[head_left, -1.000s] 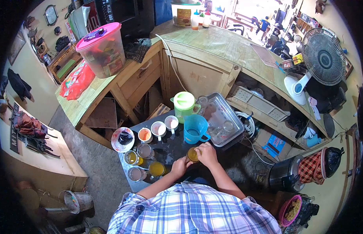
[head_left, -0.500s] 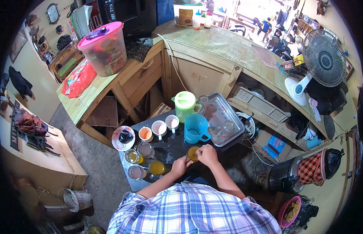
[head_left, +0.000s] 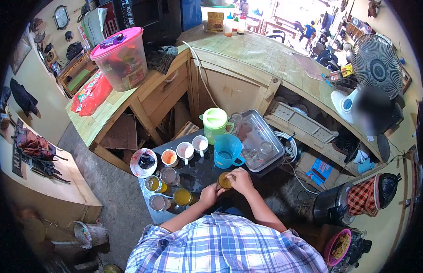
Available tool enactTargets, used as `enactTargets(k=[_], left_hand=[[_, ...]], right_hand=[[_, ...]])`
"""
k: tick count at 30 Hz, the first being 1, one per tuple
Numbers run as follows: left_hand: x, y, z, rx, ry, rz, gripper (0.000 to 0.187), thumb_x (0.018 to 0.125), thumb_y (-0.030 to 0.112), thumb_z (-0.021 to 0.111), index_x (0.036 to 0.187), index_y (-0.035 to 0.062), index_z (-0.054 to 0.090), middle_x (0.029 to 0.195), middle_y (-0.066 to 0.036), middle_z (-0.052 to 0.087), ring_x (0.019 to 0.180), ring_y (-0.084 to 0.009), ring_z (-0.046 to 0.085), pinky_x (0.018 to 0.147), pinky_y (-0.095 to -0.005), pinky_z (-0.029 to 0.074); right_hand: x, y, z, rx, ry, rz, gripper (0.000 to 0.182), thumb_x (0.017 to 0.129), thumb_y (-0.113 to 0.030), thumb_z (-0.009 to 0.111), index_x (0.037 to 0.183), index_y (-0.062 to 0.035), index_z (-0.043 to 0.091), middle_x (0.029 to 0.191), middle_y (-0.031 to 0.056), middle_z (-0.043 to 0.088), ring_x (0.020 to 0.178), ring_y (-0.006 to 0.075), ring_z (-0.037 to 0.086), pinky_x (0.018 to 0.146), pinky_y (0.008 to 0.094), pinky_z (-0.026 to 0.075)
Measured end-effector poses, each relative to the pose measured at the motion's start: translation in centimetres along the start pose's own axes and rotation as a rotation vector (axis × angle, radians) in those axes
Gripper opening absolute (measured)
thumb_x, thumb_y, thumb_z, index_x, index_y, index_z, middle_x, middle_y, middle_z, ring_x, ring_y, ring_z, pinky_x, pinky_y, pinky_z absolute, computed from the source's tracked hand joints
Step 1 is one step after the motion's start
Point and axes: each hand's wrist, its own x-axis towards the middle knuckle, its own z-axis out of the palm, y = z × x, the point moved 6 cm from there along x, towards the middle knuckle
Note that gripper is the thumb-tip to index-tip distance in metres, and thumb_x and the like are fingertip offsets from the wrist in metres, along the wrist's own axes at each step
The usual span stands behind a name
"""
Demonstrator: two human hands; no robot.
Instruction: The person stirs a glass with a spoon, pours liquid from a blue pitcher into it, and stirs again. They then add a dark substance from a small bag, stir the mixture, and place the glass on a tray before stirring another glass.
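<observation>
Near the front edge of the dark table (head_left: 193, 176), my left hand (head_left: 210, 194) is closed on the side of a glass of yellow-brown drink (head_left: 225, 180). My right hand (head_left: 241, 180) is closed at the rim of the same glass; what its fingers pinch is too small to make out. A blue pitcher (head_left: 227, 151) stands just behind, beside a green lidded pitcher (head_left: 215, 123). To the left are another yellow drink glass (head_left: 182, 196), a glass mug with yellow liquid (head_left: 153, 183), two greyish glasses (head_left: 168, 175) and several white cups (head_left: 185, 150).
A metal tray (head_left: 277, 150) with upturned glasses lies at the table's right. A plate (head_left: 137, 169) with a dark item sits at the left corner. Behind stands a wooden counter (head_left: 247, 50) with a pink-lidded tub (head_left: 129, 68) and a fan (head_left: 377, 68).
My hands and the glass stay in nearly the same place. A blurred patch now covers the area below the fan.
</observation>
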Motion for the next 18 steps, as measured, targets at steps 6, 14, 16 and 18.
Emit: enactTargets(k=[6,14,16,18], left_hand=[[0.0,-0.4,0.2,-0.039,0.025,0.037,0.029,0.085,0.026,0.070,0.090,-0.0005,0.058,0.084,-0.023,0.065,0.082,-0.0418,0.063,0.068,-0.0473,0.049],[0.1,-0.5,0.3,-0.034,-0.004,-0.005,0.030,0.085,0.027,0.070,0.093,-0.0003,0.059,0.086,-0.024,0.065,0.085,-0.0430,0.063,0.069,-0.0495,0.048],[0.1,-0.5,0.2,-0.036,0.010,0.016,0.030,0.085,0.026,0.070,0.093,-0.0007,0.059,0.084,-0.023,0.065,0.080,-0.0422,0.062,0.067,-0.0482,0.048],[0.0,-0.2,0.0,-0.038,0.019,0.039,0.030,0.085,0.025,0.070,0.093,-0.0010,0.059,0.081,-0.022,0.065,0.075,-0.0415,0.062,0.065,-0.0469,0.048]], right_hand=[[0.1,-0.1,-0.2,-0.068,-0.012,0.049,0.011,0.078,-0.013,0.065,0.074,-0.0057,0.073,0.081,0.0112,0.068,0.087,0.0303,0.062,0.079,0.0414,0.050],[0.4,-1.0,-0.9,-0.039,0.121,-0.066,0.012,0.077,-0.014,0.065,0.076,-0.0051,0.073,0.083,0.0136,0.067,0.085,0.0317,0.063,0.078,0.0429,0.051],[0.4,-0.3,-0.4,-0.060,0.032,0.010,0.012,0.078,-0.013,0.064,0.077,-0.0054,0.073,0.083,0.0132,0.067,0.085,0.0317,0.063,0.078,0.0428,0.051],[0.2,0.3,0.1,-0.080,-0.056,0.091,0.011,0.078,-0.013,0.064,0.077,-0.0056,0.073,0.083,0.0128,0.067,0.086,0.0317,0.063,0.078,0.0427,0.051]])
